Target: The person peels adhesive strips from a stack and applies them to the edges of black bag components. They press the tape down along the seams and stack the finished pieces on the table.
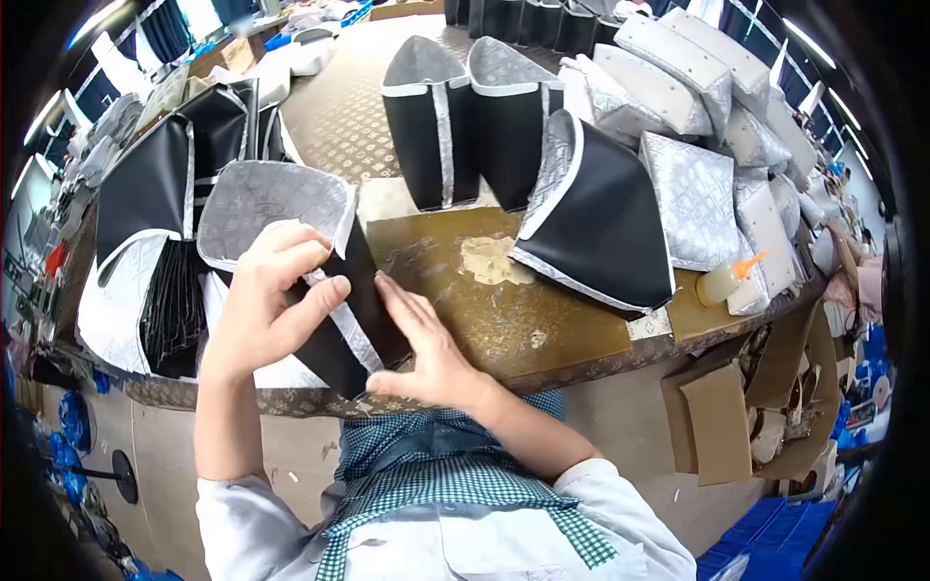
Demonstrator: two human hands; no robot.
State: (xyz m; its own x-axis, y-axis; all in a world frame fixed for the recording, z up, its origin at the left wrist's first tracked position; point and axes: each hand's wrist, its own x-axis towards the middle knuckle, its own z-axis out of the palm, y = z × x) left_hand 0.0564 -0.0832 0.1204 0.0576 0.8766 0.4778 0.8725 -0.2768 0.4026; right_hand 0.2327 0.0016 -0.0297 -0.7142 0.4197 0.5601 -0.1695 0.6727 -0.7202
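A black bag body (365, 281) with a grey patterned lining stands tilted at the table's front edge, a pale strip running down its side. My left hand (276, 295) grips its upper rim, thumb and fingers bent around the pale strip. Lower down, my right hand (426, 353) lies against the bag's side with fingers stretched out and thumb near the bottom corner. To the right, another black bag body (605, 218) leans over on the table. Two similar black pieces (426, 136) stand upright behind.
Black pieces (145, 184) are piled at the left. Silvery padded pieces (688, 194) are heaped at the right, beside a glue bottle (722, 283) with an orange tip. An open cardboard box (717, 426) sits below the table (572, 339) at the right.
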